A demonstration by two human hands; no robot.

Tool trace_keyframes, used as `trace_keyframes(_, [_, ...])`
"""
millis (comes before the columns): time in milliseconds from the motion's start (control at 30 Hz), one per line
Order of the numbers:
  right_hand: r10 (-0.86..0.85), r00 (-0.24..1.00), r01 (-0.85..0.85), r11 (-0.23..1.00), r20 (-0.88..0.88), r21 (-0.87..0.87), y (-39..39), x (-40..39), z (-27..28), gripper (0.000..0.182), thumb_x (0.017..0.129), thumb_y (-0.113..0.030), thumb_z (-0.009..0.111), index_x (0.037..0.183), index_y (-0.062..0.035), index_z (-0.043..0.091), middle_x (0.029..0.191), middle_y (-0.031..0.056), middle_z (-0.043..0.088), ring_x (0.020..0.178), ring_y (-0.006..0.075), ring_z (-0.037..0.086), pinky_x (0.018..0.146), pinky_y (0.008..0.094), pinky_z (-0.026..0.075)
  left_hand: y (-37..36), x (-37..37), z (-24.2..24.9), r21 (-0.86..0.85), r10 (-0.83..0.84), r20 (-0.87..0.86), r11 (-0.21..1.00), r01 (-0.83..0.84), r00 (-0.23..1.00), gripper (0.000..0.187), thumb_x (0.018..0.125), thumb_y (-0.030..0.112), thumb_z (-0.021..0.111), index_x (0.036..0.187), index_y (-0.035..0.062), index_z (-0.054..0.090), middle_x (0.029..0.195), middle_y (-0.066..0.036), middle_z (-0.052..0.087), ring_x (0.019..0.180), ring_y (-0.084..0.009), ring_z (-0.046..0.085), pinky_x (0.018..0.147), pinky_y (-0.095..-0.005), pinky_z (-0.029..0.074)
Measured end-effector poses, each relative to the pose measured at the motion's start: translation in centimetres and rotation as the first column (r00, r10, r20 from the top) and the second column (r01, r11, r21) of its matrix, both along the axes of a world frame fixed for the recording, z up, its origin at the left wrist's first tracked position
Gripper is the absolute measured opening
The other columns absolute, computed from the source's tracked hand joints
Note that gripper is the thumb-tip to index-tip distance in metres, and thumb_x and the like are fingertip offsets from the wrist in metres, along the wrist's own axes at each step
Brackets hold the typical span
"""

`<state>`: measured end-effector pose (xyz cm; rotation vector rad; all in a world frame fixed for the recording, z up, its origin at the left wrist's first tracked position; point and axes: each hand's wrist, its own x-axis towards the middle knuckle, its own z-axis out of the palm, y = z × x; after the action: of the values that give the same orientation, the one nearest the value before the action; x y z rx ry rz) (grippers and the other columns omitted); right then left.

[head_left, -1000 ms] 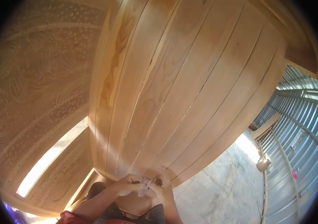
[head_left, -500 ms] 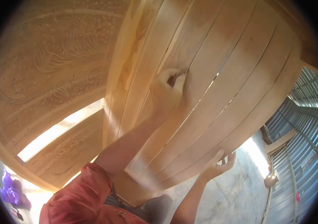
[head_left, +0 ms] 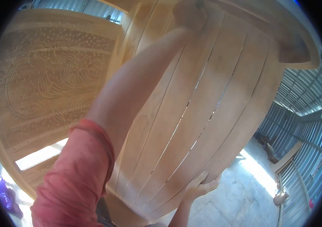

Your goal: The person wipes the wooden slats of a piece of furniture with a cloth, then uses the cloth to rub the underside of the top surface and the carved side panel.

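Observation:
A large panel of pale wooden slats [head_left: 191, 113], with narrow gaps between them, fills the middle of the view. My left hand [head_left: 191, 16] is at its upper part, blurred by motion; its fingers and anything in them cannot be made out. Down at the panel's lower right edge, my right hand [head_left: 200, 186] grips the edge, its thumb against the wood and its fingers curled beside it. To the left stands a carved wooden panel [head_left: 55, 81] with flower and leaf lines and many small dents.
A curved wooden rail [head_left: 301, 56] juts out at the upper right. Beyond are corrugated metal walls [head_left: 316, 151], a pale concrete floor [head_left: 236, 200], a leaning board [head_left: 287, 158] and a round pot-like object [head_left: 280, 198]. Something purple [head_left: 5, 195] lies at the lower left.
My left hand has moved up the slats, away from my body, and its arm is stretched out. My right hand has shifted down and left along the edge. The whole view has shifted.

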<state>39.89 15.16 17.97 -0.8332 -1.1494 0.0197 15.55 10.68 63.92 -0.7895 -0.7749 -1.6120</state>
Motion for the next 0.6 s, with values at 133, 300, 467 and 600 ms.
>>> trace_keyframes(133, [-0.019, 0.998, 0.018, 1.000, 0.062, 0.015, 0.0, 0.4, -0.5, 0.056, 0.100, -0.031, 0.055, 0.144, 0.0024, 0.041, 0.142, 0.0228, 0.044, 0.132, 0.0386, 0.039, 0.109, 0.0498, 0.034, 0.1, -0.1, -0.5, 0.049, -0.004, -0.085, 0.999, 0.008, 0.996, 0.021, 0.088, 0.019, 0.061, 0.092, 0.0012, 0.071, 0.088, -0.027, 0.068, 0.084, -0.0401, 0.067, 0.074, -0.0479, 0.053])
trace_keyframes(300, [0.030, 0.999, -0.030, 1.000, 0.019, -0.006, 0.0, -0.2, -0.4, 0.058, 0.101, -0.032, 0.056, 0.143, 0.0047, 0.041, 0.142, 0.0245, 0.044, 0.131, 0.0398, 0.042, 0.109, 0.0496, 0.036, -1.4, -0.2, -11.7, -0.226, -0.070, -0.051, 0.972, 0.057, 0.996, 0.014, 0.083, 0.015, 0.063, 0.086, 0.0038, 0.071, 0.085, -0.021, 0.069, 0.081, -0.0399, 0.067, 0.071, -0.0486, 0.051])
trace_keyframes(467, [-0.071, 0.996, 0.066, 0.991, 0.047, 0.114, 0.5, -0.2, -0.1, 0.057, 0.102, -0.033, 0.055, 0.143, 0.0037, 0.039, 0.139, 0.0252, 0.047, 0.123, 0.0401, 0.048, 0.100, 0.0501, 0.044, -2.7, 0.2, -35.4, -0.309, -0.246, -0.119, 0.930, 0.199, 0.962, 0.006, 0.089, -0.001, 0.069, 0.094, 0.0027, 0.070, 0.076, -0.009, 0.065, 0.064, -0.0207, 0.063, 0.052, -0.0276, 0.045])
trace_keyframes(600, [-0.064, 0.995, 0.053, 0.990, 0.080, 0.132, 0.2, -0.2, 0.0, 0.055, 0.102, -0.032, 0.055, 0.142, 0.0028, 0.040, 0.139, 0.0246, 0.048, 0.123, 0.0394, 0.049, 0.098, 0.0493, 0.045, -5.9, -1.2, -51.3, -0.547, -0.132, -0.007, 0.830, 0.107, 0.991, 0.009, 0.087, 0.003, 0.071, 0.096, 0.0051, 0.072, 0.086, -0.010, 0.068, 0.081, -0.0277, 0.065, 0.073, -0.0385, 0.050])
